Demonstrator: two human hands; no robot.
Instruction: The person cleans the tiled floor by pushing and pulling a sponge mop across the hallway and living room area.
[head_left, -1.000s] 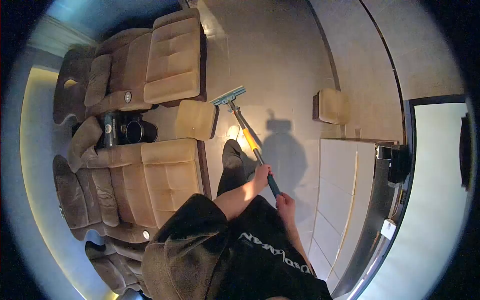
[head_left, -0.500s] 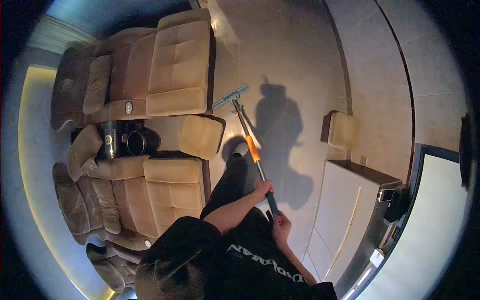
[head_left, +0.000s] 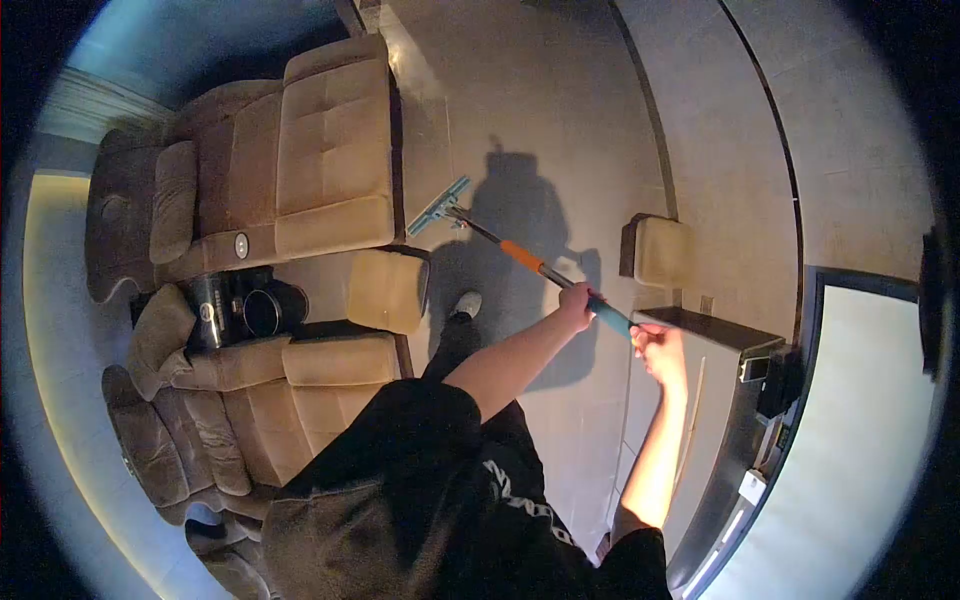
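Note:
A long-handled squeegee (head_left: 522,255) slants across the view, its pole dark with an orange sleeve and a teal grip. Its blue-grey head (head_left: 438,207) lies low over the floor beside the front of the brown sofa. Around the pole, just above the teal grip, my left hand (head_left: 576,307) is closed. My right hand (head_left: 660,352) holds the end of the grip, further right, with its fingers bent around it. Whether the head touches the floor is hard to tell.
Brown recliner sofas (head_left: 335,150) fill the left side, with a black round bin (head_left: 275,308) between them. A beige stool (head_left: 662,252) stands at the right, above a long white cabinet (head_left: 690,400). One shoe (head_left: 467,304) shows on the floor.
Both my hands have moved up and to the right with the grip, and the pole now lies at a flatter slant. The squeegee head has shifted slightly left and turned.

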